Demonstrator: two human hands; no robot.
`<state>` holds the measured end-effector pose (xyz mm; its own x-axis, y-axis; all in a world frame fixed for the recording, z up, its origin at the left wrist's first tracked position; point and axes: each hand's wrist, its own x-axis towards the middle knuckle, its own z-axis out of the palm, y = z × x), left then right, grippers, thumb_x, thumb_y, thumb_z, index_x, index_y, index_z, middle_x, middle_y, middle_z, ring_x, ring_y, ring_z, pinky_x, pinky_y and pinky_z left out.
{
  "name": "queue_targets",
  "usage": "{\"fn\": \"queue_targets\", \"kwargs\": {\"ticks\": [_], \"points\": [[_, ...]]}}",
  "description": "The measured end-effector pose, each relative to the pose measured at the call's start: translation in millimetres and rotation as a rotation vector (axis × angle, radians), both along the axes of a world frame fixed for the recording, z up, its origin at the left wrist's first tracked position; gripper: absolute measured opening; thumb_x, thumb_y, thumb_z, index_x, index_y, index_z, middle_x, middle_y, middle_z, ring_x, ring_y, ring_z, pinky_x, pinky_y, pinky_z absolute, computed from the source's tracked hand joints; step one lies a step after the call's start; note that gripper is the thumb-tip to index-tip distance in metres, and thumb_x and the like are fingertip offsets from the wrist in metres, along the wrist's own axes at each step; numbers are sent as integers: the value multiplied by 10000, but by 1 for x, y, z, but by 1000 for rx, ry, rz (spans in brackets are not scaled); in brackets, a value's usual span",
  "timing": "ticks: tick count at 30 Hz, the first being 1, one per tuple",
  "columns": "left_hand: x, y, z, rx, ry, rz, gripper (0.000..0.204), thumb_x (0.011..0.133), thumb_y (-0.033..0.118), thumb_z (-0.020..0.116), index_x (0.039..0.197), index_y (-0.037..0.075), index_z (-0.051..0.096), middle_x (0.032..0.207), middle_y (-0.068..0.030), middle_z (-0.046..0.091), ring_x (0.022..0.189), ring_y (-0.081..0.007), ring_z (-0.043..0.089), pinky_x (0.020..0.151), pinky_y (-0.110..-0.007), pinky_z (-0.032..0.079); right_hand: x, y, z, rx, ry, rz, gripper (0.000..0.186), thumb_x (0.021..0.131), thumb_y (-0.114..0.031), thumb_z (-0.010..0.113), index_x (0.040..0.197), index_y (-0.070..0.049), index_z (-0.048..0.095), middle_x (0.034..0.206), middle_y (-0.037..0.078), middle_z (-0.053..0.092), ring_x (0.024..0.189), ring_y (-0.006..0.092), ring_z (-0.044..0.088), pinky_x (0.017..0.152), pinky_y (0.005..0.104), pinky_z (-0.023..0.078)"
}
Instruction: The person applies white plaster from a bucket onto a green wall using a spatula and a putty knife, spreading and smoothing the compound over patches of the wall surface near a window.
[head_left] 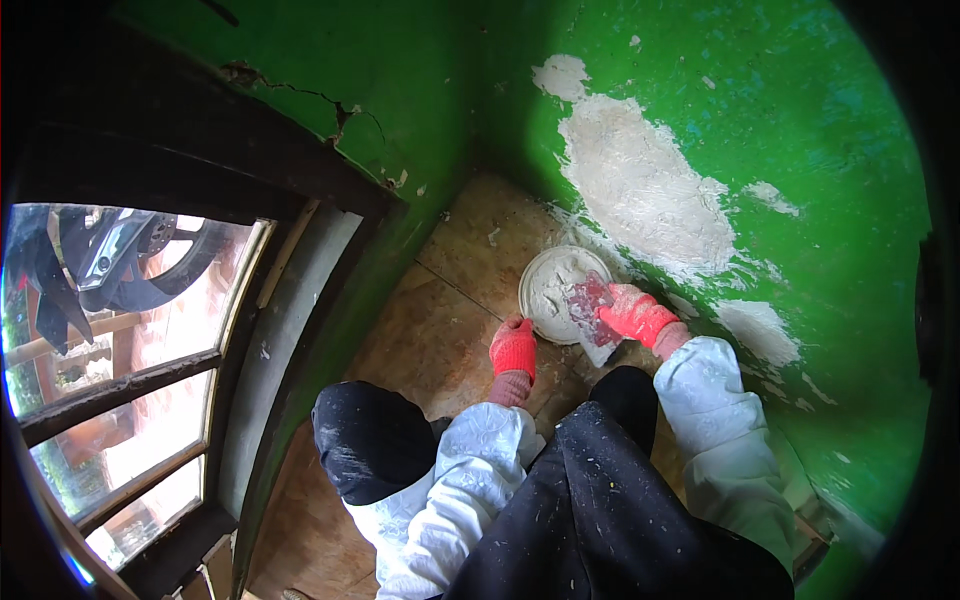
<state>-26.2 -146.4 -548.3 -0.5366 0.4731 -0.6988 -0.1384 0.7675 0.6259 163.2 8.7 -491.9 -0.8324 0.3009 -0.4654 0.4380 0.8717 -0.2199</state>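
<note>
A round white tub [526, 290] of wet, pale filler paste [555, 278] sits low in front of me, near the foot of the green wall. My left hand [513, 348], in a red knitted glove, grips the tub's near-left rim with its fingers closed. In my right hand [638, 313], gloved the same way and smeared with white, is a reddish plaster scraper [589, 305] coated in paste. Its blade lies over the tub's right side. A pale, flat piece [600, 352] shows just below the scraper; I cannot tell what it belongs to.
On the green wall [840, 220] at the right spreads a large white filler patch [645, 185], with a smaller patch [757, 330] lower down. Brown floor [400, 330] lies below. A dark-framed window [130, 400] stands at the left, and a crack [343, 112] runs above it.
</note>
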Motion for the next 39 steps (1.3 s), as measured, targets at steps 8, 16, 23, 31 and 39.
{"fn": "queue_targets", "kwargs": {"ticks": [8,16,23,31,39], "points": [[2,-1,22,75,139,-214,335,725,120,507,1035,109,632,841,-100,661,788,-253,626,690,-358,462,-9,-10,-18,-276,126,-625,534,784,-421,549,1098,11,542,1080,263,544,1018,402,518,878,434,414],[-9,-2,20,-63,187,-465,282,737,153,527,1010,124,589,904,-161,631,903,-357,592,741,-395,458,-18,-38,-31,-461,224,-892,420,750,-348,631,998,-10,598,921,187,624,869,328,592,750,382,464],[-8,-1,45,-4,211,-422,343,725,125,489,1057,77,562,995,-180,615,953,-364,574,782,-404,449,-11,-80,-54,-1203,574,-1374,217,802,-101,604,1011,-47,627,894,15,638,781,125,580,730,274,465],[-25,8,117,36,-35,-400,432,717,85,515,1148,91,551,1112,-98,612,1004,-245,590,807,-312,448,-12,-98,-6,-1403,877,-1516,318,839,-110,535,1147,-30,547,1020,42,614,881,153,586,806,294,461],[-32,-21,52,-191,276,-605,370,800,186,481,1158,137,558,1086,-126,607,1053,-310,556,877,-386,443,0,-103,3,-844,652,-1423,358,755,-250,652,1044,-42,612,890,82,654,779,185,605,721,313,465]]}}
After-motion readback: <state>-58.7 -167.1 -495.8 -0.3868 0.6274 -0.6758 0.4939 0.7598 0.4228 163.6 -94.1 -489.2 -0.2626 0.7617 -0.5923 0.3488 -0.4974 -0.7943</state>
